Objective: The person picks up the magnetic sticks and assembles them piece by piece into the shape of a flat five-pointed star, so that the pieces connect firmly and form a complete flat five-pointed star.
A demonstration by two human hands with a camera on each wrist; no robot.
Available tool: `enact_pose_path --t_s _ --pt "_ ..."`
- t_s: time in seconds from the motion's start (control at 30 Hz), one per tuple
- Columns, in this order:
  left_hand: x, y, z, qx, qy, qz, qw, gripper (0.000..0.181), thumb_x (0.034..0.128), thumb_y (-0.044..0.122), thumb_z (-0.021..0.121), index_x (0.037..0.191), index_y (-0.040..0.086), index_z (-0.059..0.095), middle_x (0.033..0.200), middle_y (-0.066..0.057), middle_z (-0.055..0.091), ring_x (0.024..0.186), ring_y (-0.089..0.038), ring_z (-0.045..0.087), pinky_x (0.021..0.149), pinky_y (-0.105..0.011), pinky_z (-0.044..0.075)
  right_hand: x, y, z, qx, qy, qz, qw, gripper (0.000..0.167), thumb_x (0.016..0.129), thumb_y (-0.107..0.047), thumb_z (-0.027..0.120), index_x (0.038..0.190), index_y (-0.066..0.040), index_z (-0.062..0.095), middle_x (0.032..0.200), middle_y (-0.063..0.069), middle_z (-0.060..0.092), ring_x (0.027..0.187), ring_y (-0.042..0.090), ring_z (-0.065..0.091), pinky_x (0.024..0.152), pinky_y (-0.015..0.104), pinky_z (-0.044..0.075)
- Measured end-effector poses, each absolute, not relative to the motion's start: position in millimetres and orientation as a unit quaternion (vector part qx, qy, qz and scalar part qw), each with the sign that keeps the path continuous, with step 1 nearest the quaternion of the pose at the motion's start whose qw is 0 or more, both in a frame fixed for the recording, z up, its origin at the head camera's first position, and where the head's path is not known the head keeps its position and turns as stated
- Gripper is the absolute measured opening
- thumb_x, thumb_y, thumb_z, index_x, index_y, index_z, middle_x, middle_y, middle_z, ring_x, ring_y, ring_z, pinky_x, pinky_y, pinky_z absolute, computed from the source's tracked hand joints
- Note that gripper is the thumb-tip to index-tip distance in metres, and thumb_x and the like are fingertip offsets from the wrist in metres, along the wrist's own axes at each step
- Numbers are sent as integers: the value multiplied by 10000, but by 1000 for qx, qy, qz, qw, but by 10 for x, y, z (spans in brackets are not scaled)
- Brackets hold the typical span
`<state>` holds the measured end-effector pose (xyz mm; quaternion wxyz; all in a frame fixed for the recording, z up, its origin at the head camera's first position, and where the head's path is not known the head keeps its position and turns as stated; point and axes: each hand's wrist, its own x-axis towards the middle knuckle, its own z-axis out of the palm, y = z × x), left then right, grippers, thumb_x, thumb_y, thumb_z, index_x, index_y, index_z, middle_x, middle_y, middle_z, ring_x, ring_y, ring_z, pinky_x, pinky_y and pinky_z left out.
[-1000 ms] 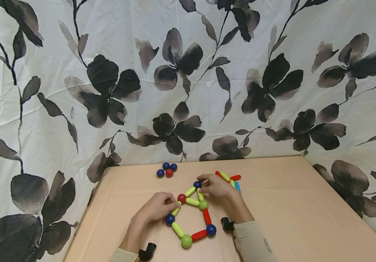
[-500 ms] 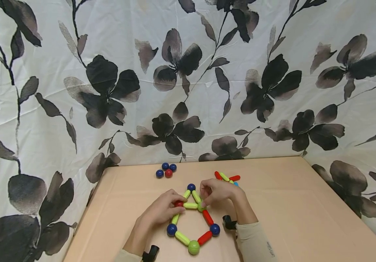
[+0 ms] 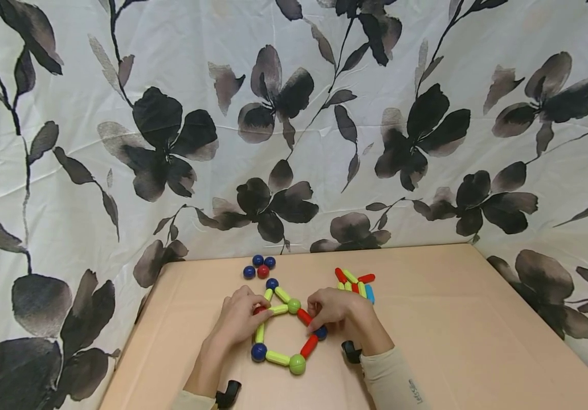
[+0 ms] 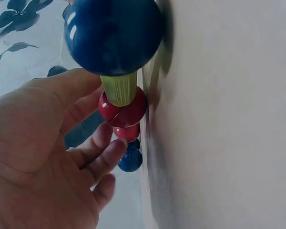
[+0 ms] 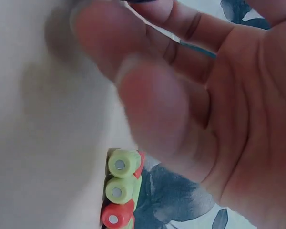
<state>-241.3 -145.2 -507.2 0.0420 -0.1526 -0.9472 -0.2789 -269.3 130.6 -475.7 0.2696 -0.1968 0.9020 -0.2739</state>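
A flat closed shape of magnetic rods and balls lies on the table between my hands. In the head view my left hand (image 3: 241, 315) pinches the red ball (image 3: 260, 310) at its left side. The left wrist view shows this red ball (image 4: 124, 109) behind a yellow-green rod (image 4: 119, 89) and a near blue ball (image 4: 115, 36). My right hand (image 3: 338, 308) holds the right-hand blue ball (image 3: 321, 332), its thumb next to a red rod (image 3: 305, 316); the hand partly hides both. Green balls (image 3: 297, 364) join the rods, and a blue ball (image 3: 272, 283) forms the far tip.
Loose blue balls and one red ball (image 3: 263, 271) cluster near the table's back edge. Behind my right hand lies a pile of red, yellow-green and blue rods (image 3: 358, 282), rod ends (image 5: 120, 164) showing in the right wrist view. A floral cloth (image 3: 294, 142) hangs behind the table (image 3: 468, 330).
The whole shape has turned, its far tip swinging left. My left hand has come onto the red ball. My right hand has gone from the far tip to the right-hand blue ball.
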Motion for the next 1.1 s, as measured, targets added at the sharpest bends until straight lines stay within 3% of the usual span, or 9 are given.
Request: enact_pose_path --t_s 0.17,0.3,0.37,0.47,0.6,0.8,0.93,1.1 --pt "-2404 -1462 -5061 -169 -941 -287 54 263 867 382 846 660 381 685 1262 -59 583 1177 -281 444 933 -486 250 -2729 1309 -4771 -205 914 -258 238 184 854 -219 863 847 -203 680 810 -23 643 648 165 577 558 314 497" --pt "-2409 -1477 -5066 -202 -930 -304 36 307 800 396 898 607 403 659 1484 -102 551 1392 -349 410 1030 -551 204 -2779 1322 -4790 -213 927 -248 182 131 889 -206 832 855 -226 707 797 -28 650 699 155 575 619 297 494" --pt "-2413 -1479 -5070 -218 -921 -322 8 273 799 390 899 636 400 680 1448 -70 602 1368 -319 462 1037 -543 213 -2805 1324 -4799 -219 930 -248 159 112 896 -212 828 862 -231 723 791 -43 649 732 150 574 658 291 491" --pt "-2424 -1476 -5075 -235 -910 -341 -31 173 829 387 876 744 371 726 1265 38 706 1226 -216 571 1029 -507 256 -2838 1327 -4815 -227 930 -251 145 78 903 -224 823 895 -234 746 805 -69 653 782 145 579 712 291 499" --pt "-2443 -1479 -5083 -245 -903 -349 -42 143 836 391 869 879 316 756 1060 177 719 1063 -120 621 1004 -479 314 -2865 1347 -4824 -227 925 -266 150 102 915 -255 811 994 -200 775 857 -65 669 831 150 590 763 315 517" --pt "-2431 -1493 -5081 -245 -888 -382 -71 249 810 381 893 1030 299 807 1112 182 707 1125 -142 611 1038 -501 341 -2869 1461 -4747 -218 919 -304 126 246 951 -281 770 1145 -130 772 924 -39 700 849 158 606 773 338 518" --pt "-2417 -1493 -5082 -243 -880 -397 -93 283 819 353 893 1084 288 820 1177 122 683 1175 -197 562 1036 -519 372 -2893 1621 -4682 -183 928 -323 39 242 971 -255 746 1176 -126 761 958 -38 708 859 150 607 773 323 520" --pt "-2411 -1485 -5095 -231 -888 -389 -85 278 786 357 919 1046 316 831 1135 113 603 1154 -206 456 948 -452 345 -2898 1895 -4648 -109 926 -357 -53 234 983 -188 732 1207 -124 738 1087 52 725 906 196 613 780 332 553"
